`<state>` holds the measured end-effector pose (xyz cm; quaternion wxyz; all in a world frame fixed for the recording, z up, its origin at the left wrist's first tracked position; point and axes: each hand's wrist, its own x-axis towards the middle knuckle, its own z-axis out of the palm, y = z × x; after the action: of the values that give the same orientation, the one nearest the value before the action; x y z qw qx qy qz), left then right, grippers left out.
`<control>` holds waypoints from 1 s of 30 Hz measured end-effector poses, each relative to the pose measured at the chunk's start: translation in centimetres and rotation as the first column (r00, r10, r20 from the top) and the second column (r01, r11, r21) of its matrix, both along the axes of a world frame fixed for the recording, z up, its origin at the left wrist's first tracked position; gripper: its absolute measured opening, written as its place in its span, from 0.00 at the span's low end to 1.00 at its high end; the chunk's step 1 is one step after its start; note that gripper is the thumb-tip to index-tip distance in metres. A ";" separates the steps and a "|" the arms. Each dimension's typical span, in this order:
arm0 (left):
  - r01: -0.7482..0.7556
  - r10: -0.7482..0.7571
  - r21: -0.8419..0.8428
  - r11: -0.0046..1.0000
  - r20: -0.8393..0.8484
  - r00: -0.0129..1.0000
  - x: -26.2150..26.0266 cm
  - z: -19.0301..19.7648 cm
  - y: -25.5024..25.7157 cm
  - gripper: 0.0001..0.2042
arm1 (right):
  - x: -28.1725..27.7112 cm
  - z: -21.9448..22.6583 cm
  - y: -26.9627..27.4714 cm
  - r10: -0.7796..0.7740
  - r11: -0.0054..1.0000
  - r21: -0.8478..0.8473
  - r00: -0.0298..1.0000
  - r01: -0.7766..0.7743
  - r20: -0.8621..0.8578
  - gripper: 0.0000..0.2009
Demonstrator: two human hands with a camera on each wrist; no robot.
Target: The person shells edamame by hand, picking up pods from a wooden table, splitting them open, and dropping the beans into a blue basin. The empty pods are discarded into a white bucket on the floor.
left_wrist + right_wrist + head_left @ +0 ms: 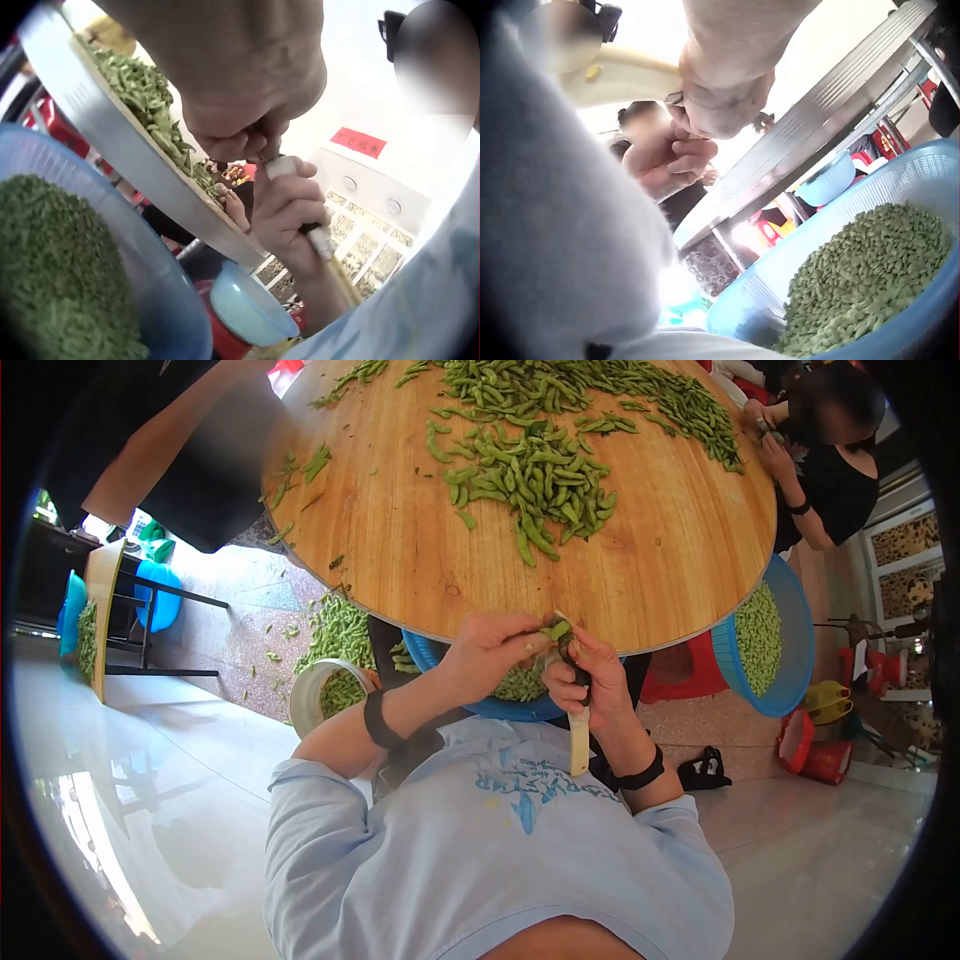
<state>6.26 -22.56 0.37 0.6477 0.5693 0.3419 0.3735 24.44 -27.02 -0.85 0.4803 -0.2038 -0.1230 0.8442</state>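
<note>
Just off the round table's near edge, my left hand point(492, 650) pinches a green pod point(557, 630) between thumb and fingers. My right hand point(590, 672) meets it there, its fingers curled round a tool with a dark grip and a pale handle point(579, 742) that points down toward my shirt. In the left wrist view the right hand point(289, 214) grips the same tool, below the left hand point(244, 112). Whether a blade touches the pod cannot be made out. Beneath both hands stands a blue basket point(161, 277) of shelled green beans point(67, 270).
Pods point(540, 480) lie heaped on the wooden table point(390, 540). At lower left are a white bucket point(303, 700) and pods on the floor. To the right stand another blue basket point(790, 660) and a red stool point(685, 672). People are at both sides of the table.
</note>
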 end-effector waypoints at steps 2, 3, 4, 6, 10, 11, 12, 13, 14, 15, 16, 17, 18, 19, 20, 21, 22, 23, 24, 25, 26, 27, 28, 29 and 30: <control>0.041 -0.038 -0.202 0.978 0.021 0.999 -0.2 0.7 0.4 0.10 | 0.3 0.0 0.0 -0.006 0.999 0.046 0.999 0.004 0.043 0.16; 0.085 -0.073 -0.397 0.914 0.047 0.996 -0.4 1.0 0.6 0.11 | 0.3 0.0 0.0 -0.016 0.996 0.090 0.996 0.008 0.083 0.16; 0.085 -0.072 -0.397 0.914 0.047 0.996 -0.5 0.8 0.7 0.11 | 0.3 0.0 -0.1 -0.015 0.996 0.090 0.996 0.008 0.083 0.16; 0.118 -0.145 -0.447 0.887 -0.026 0.989 -0.6 0.0 0.8 0.11 | 0.3 -0.3 -0.2 -0.159 0.960 0.281 0.839 0.008 0.520 0.16; 0.081 -0.111 -0.111 0.991 -0.295 0.949 0.2 -0.4 -0.2 0.11 | -0.8 -1.2 -0.1 -0.522 0.821 0.568 0.330 -0.056 0.787 0.17; 0.071 -0.090 -0.072 0.995 -0.299 0.950 0.3 -0.5 -0.4 0.11 | -0.8 -1.0 0.2 -0.664 0.706 0.691 0.195 -0.154 0.722 0.18; 0.061 -0.069 -0.035 0.998 -0.303 0.951 0.3 -0.6 -0.6 0.12 | -0.9 -0.9 0.3 -0.787 0.575 0.772 0.073 -0.271 0.612 0.20; 0.060 -0.069 -0.036 0.998 -0.303 0.951 0.2 -0.6 -0.8 0.12 | -0.8 -0.9 0.4 -0.786 0.576 0.771 0.074 -0.271 0.613 0.20; 0.078 -0.077 -0.009 0.997 -0.339 0.938 0.1 -0.5 -0.9 0.12 | -0.6 -0.9 0.5 -0.786 0.565 0.763 0.077 -0.313 0.613 0.20; 0.097 -0.083 0.018 0.995 -0.374 0.924 0.1 -0.4 -1.0 0.13 | -0.5 -0.8 0.5 -0.785 0.553 0.754 0.081 -0.354 0.614 0.21; 0.097 -0.084 0.016 0.995 -0.374 0.923 0.1 -0.3 -1.1 0.13 | -0.5 -0.7 0.4 -0.784 0.555 0.753 0.081 -0.354 0.616 0.21; 0.094 -0.074 0.031 0.995 -0.398 0.914 0.1 -0.3 -1.2 0.12 | -0.5 -0.4 0.3 -0.779 0.559 0.740 0.068 -0.374 0.623 0.21; 0.092 -0.064 0.046 0.995 -0.420 0.905 0.1 -0.2 -1.3 0.11 | -0.5 -0.3 0.2 -0.774 0.564 0.725 0.053 -0.395 0.631 0.20; 0.091 -0.064 0.044 0.995 -0.419 0.906 0.1 -0.3 -1.4 0.11 | -0.6 -0.2 0.1 -0.773 0.565 0.724 0.054 -0.396 0.632 0.20; 0.124 -0.054 0.127 0.984 -0.451 0.891 0.1 -0.4 -1.5 0.11 | -0.6 -0.2 0.1 -0.793 0.541 0.718 0.020 -0.438 0.610 0.20; 0.160 -0.042 0.207 0.965 -0.483 0.875 0.2 -0.4 -1.6 0.10 | -0.6 -0.2 0.0 -0.811 0.519 0.709 -0.014 -0.478 0.585 0.19; 0.160 -0.043 0.205 0.966 -0.482 0.875 0.2 -0.3 -1.8 0.10 | -0.6 -0.3 -0.1 -0.810 0.521 0.707 -0.014 -0.478 0.587 0.19; 0.137 -0.029 0.200 0.970 -0.465 0.885 0.2 0.0 -2.0 0.10 | -0.4 -0.4 -0.2 -0.797 0.525 0.691 -0.003 -0.496 0.604 0.19; 0.116 -0.016 0.196 0.974 -0.448 0.894 0.2 0.2 -2.1 0.10 | -0.2 -0.5 -0.2 -0.785 0.529 0.677 0.007 -0.512 0.619 0.18; 0.116 -0.016 0.196 0.974 -0.448 0.894 0.1 0.2 -2.1 0.10 | -0.1 -0.7 -0.2 -0.785 0.529 0.676 0.007 -0.512 0.620 0.18; 0.125 -0.043 0.161 0.979 -0.436 0.899 0.0 0.1 -2.1 0.10 | 0.1 -0.9 -0.2 -0.785 0.521 0.674 0.016 -0.523 0.619 0.17; 0.133 -0.068 0.126 0.983 -0.423 0.903 -0.1 0.0 -2.2 0.11 | 0.2 -1.0 -0.2 -0.785 0.512 0.672 0.026 -0.534 0.619 0.17; 0.131 -0.067 0.126 0.983 -0.424 0.903 -0.1 0.0 -2.2 0.11 | 0.1 -1.0 -0.3 -0.785 0.511 0.673 0.028 -0.535 0.619 0.17; 0.110 -0.053 0.117 0.987 -0.407 0.912 -0.2 0.1 -2.3 0.11 | -0.1 -0.8 -0.4 -0.776 0.527 0.689 0.050 -0.497 0.629 0.17; 0.089 -0.041 0.107 0.990 -0.391 0.920 -0.2 0.1 -2.3 0.12 | -0.3 -0.7 -0.5 -0.766 0.544 0.703 0.072 -0.458 0.639 0.17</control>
<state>6.03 -24.89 0.46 0.5430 0.6818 0.4204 0.2521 24.13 -27.54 -1.53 0.3994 -0.4766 -0.7502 0.2248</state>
